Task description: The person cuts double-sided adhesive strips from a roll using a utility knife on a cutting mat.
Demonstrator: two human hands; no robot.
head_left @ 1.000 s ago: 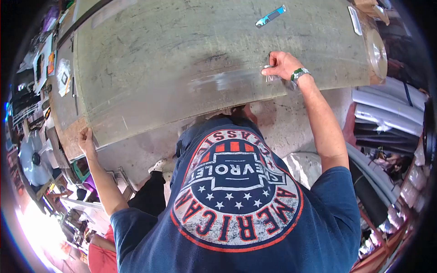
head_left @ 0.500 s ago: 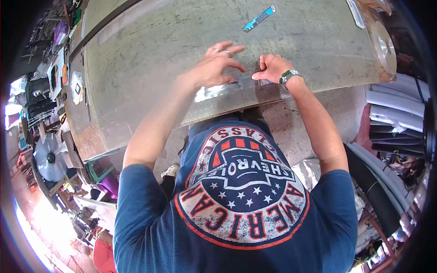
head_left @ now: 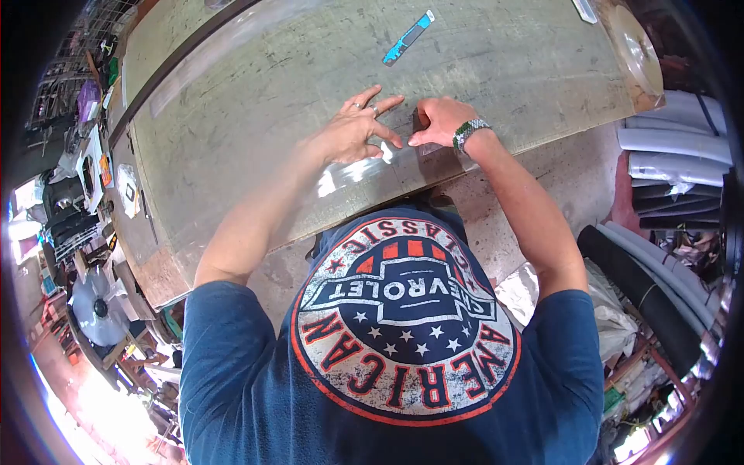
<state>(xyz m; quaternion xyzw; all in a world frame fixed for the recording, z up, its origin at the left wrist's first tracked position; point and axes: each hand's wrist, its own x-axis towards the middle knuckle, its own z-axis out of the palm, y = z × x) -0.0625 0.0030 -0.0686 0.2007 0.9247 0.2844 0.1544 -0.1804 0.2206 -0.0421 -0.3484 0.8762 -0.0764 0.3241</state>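
A clear, shiny plastic sheet [head_left: 353, 172] lies at the near edge of the worktable, with bright glare on it. My left hand [head_left: 358, 130], wearing rings, hovers over the sheet with fingers apart. Its thumb and one finger point at my right hand, close to a small white bright spot that I cannot make out. My right hand [head_left: 443, 124], with a beaded bracelet [head_left: 467, 133] at the wrist, has its fingers curled and thumb pressed in at a see-through plastic edge. Farther up the table lies a blue and black utility knife [head_left: 408, 39].
The large scuffed worktable [head_left: 256, 101] has a long dark bar [head_left: 182, 58] across its left side. Rolls of sheet material [head_left: 670, 143] are stacked at right, with a black roll [head_left: 639, 294] below. A fan [head_left: 99, 308] stands at lower left.
The whole view has shifted slightly, so the table and knife sit farther left and up. My hands stay close together, the left with its fingers still spread.
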